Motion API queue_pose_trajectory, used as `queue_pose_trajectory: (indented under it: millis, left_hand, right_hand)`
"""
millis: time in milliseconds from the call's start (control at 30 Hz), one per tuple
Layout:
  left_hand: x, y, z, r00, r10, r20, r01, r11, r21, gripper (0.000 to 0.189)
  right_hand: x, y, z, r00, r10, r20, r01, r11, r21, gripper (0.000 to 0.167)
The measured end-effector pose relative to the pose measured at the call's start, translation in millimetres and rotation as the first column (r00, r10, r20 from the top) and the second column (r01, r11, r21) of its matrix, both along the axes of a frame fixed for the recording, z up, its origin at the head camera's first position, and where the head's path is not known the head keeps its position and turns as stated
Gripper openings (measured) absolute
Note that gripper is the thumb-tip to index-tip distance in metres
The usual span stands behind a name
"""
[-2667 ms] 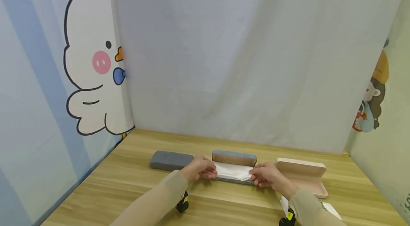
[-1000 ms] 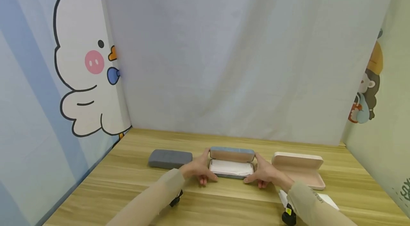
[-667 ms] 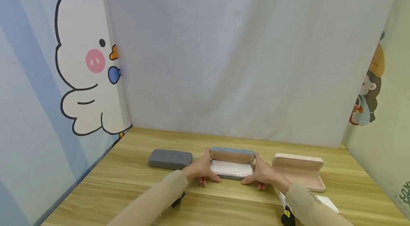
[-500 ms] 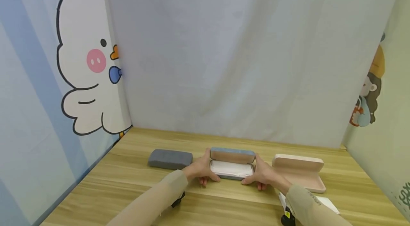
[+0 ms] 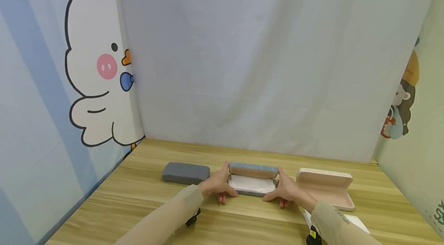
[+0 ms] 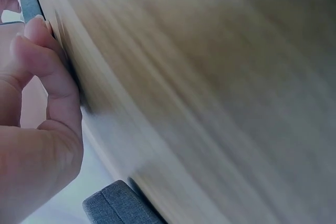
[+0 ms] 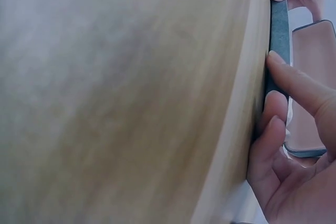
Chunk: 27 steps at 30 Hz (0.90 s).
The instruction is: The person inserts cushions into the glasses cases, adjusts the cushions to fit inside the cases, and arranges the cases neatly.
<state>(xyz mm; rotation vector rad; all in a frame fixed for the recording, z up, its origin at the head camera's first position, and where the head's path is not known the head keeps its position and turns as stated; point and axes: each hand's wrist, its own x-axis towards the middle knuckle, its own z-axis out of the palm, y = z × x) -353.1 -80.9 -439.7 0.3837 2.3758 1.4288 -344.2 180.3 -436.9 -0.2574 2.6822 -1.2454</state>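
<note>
An open blue-grey glasses case [image 5: 254, 170] stands mid-table in the head view, its lid tilted up at the back. Folded white cloth [image 5: 252, 184] lies in its bottom half. My left hand [image 5: 218, 183] grips the case's left end, thumb at the front edge and forefinger up by the lid. At the opposite end, my right hand [image 5: 288, 189] holds the case in the same way. The right wrist view shows the case's front side [image 7: 280, 30] beside the thumb, with the pinkish lid lining [image 7: 308, 87] behind. In the left wrist view, bent fingers [image 6: 58, 85] hide part of the case.
A closed dark grey glasses case [image 5: 185, 173] lies to the left. To the right, a cream case [image 5: 326, 187] stands open. White cloth or paper [image 5: 357, 222] lies partly beneath the right forearm. A pale curtain [image 5: 243, 63] hangs behind the wooden table [image 5: 138, 198].
At 2.7 s ago, both hands held the white cloth's ends over the blue-grey case. They have since let go of it and moved to the case's ends. During the last second they barely move.
</note>
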Motion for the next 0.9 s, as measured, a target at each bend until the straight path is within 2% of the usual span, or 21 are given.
queue_pose_trajectory:
  millis: [167,400,567,767,900]
  left_hand:
    - [1.3,-3.2,1.1,1.0,0.011,-0.007,-0.011,1.0,0.006,0.121]
    - [3.8,1.0,1.2,1.0,0.002,-0.016,-0.002,1.0,0.014,0.119]
    - [5.0,1.3,0.5,1.0,0.02,-0.008,-0.02,0.999,0.03,0.115]
    - [5.7,-0.1,-0.4,1.0,-0.005,-0.023,0.006,0.999,0.053,0.106]
    - [4.6,0.0,1.1,0.999,-0.016,-0.034,0.018,0.998,0.055,0.099]
  right_hand:
    - [-1.2,-3.6,-0.2,1.0,0.015,-0.012,-0.015,1.0,-0.006,0.09]
    - [-0.4,0.6,-2.5,1.0,0.003,0.002,-0.003,1.0,0.014,0.105]
    - [-2.2,-0.3,-2.7,1.0,0.004,0.001,-0.004,1.0,0.013,0.104]
    - [-0.6,0.5,-2.6,1.0,0.012,-0.003,-0.012,1.0,0.0,0.1]
    - [-0.4,0.7,-1.0,1.0,-0.003,-0.009,0.003,1.0,0.001,0.103]
